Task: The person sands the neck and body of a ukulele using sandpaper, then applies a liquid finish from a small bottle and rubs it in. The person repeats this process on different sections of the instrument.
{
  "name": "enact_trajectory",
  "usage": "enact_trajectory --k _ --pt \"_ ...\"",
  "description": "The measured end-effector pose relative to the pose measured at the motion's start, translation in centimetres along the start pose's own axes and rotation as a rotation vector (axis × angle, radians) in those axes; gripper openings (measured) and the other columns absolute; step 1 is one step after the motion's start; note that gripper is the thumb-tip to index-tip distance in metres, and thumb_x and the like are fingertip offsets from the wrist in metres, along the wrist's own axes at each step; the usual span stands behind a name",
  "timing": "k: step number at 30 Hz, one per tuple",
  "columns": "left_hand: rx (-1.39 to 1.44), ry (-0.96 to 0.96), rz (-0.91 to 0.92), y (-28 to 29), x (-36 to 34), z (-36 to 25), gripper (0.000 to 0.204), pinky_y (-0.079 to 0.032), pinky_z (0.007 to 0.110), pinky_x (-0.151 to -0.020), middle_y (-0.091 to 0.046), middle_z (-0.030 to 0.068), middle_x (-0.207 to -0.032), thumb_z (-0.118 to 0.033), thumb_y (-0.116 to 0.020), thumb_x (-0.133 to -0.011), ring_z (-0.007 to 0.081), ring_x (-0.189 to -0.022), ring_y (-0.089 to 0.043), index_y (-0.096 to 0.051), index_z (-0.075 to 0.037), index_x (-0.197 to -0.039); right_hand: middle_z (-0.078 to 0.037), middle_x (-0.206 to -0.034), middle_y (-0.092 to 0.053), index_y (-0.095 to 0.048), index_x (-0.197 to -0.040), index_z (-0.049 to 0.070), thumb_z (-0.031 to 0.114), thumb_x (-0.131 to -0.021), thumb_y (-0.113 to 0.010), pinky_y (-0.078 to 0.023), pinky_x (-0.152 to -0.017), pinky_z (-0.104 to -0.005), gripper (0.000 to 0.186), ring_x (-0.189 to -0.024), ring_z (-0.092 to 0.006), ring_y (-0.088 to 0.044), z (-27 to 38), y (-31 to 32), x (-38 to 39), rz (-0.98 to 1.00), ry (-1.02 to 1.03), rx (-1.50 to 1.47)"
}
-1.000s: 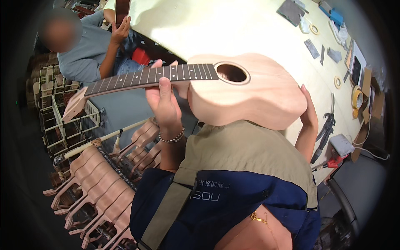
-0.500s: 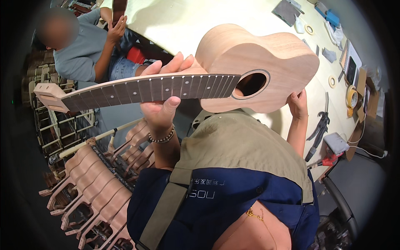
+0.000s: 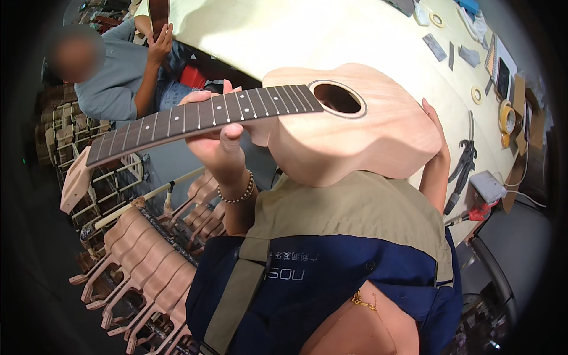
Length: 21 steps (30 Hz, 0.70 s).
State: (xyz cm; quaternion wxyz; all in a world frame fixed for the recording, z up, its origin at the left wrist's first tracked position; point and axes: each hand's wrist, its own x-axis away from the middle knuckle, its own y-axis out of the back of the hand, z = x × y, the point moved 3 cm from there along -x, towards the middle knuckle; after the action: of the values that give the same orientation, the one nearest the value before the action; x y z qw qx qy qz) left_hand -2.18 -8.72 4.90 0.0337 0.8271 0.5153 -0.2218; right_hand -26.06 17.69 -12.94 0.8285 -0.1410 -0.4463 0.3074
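Observation:
An unfinished ukulele (image 3: 378,97) of pale bare wood lies tilted in front of me, its top with the round dark soundhole facing up and away. Its dark fretboard with pale dots runs to the left, ending in a slotted headstock (image 3: 76,183). My left hand (image 3: 216,139) is wrapped round the neck, thumb on the near side and fingertips showing past the far edge. At the tail end of the body my right hand (image 3: 435,127) presses against the side; most of its fingers are hidden behind the wood. No strings are on the instrument.
Wooden necks (image 3: 139,248) hang in a row on a rack at lower left. A co-worker (image 3: 112,71) sits at far left holding a dark piece. On the pale table (image 3: 236,29) lie tape rolls (image 3: 507,117), a black clamp (image 3: 464,168), a notebook and a grey block.
The ukulele has rolled in my hands: its top now faces more upward and away, and the near side shows. The headstock has dropped, and my right hand has shifted up along the tail.

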Motion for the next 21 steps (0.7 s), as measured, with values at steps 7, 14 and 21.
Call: enact_trajectory --k 7,14,21 --pt "-0.004 0.047 -0.009 0.0 0.3 -0.1 0.073 -0.042 0.047 -0.098 -0.048 0.004 -0.084 -0.039 -0.085 -0.061 0.0167 -0.078 -0.058 -0.043 0.0 -0.107 -0.011 -0.092 -0.064 -0.063 -0.099 -0.001 0.046 -0.086 -0.054 -0.044 -0.075 -0.0285 0.05 -0.081 -0.0176 -0.058 -0.7 1.0 0.2 -0.128 -0.014 0.074" --pt "-0.017 0.037 -0.026 0.6 0.1 -0.3 0.076 -0.043 0.047 -0.096 -0.049 0.0049 -0.083 -0.041 -0.085 -0.059 0.018 -0.078 -0.058 -0.042 0.0 -0.106 -0.01 -0.093 -0.064 -0.063 -0.1 -0.001 0.047 -0.086 -0.053 -0.044 -0.077 -0.0292 0.051 -0.083 -0.0171 -0.057 -1.5 1.7 -0.7 -0.076 -0.052 0.047" --pt "0.019 0.063 0.094 -0.2 0.5 1.2 0.053 -0.049 0.043 -0.087 -0.057 0.0169 -0.097 -0.018 -0.076 -0.073 0.0307 -0.094 -0.061 -0.043 -0.001 -0.11 -0.01 -0.108 -0.06 -0.054 -0.117 -0.001 0.045 -0.095 -0.038 -0.043 -0.086 -0.0282 0.053 -0.093 -0.0188 -0.057 -2.5 0.8 -0.9 -0.255 0.27 -0.17"
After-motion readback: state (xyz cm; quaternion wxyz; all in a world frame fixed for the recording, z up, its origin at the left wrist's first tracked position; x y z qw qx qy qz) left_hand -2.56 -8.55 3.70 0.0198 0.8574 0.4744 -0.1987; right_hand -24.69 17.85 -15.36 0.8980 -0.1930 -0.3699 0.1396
